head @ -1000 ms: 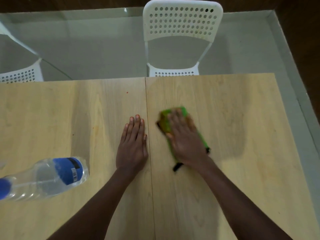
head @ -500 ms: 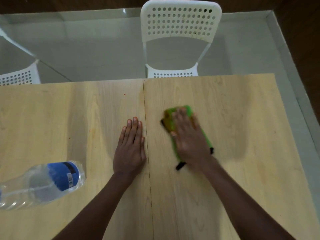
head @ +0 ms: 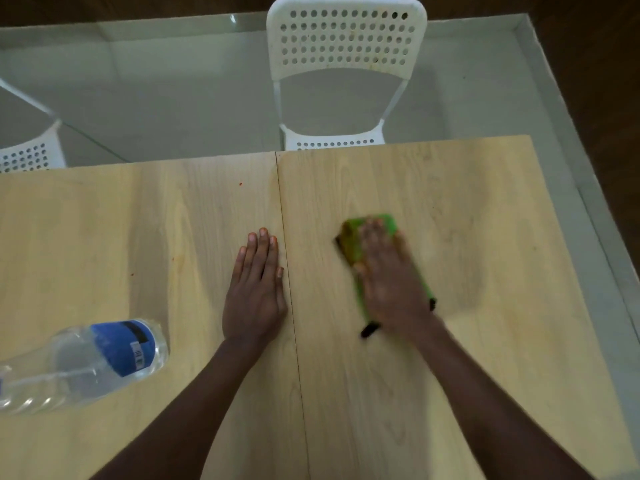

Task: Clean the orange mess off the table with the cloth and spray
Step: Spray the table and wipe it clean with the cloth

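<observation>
Pressing down flat, the right hand [head: 393,282] lies on the green cloth [head: 356,244], fingers straight and close together, though motion blur hides how they lie exactly. The cloth sits on the right panel of the wooden table [head: 485,341], at about 2 o'clock from the left hand [head: 256,292], its far end showing past the fingertips and a dark edge sticking out near the wrist. The left hand rests palm-down just left of the seam between the two panels, fingers straight and pressed together, apart from the cloth. At roughly 8 o'clock from that hand a clear plastic bottle [head: 86,365] with a blue label lies on its side. Small orange specks [head: 240,183] dot the left panel toward 12 o'clock. A white perforated chair [head: 346,39] stands beyond the table's far edge.
</observation>
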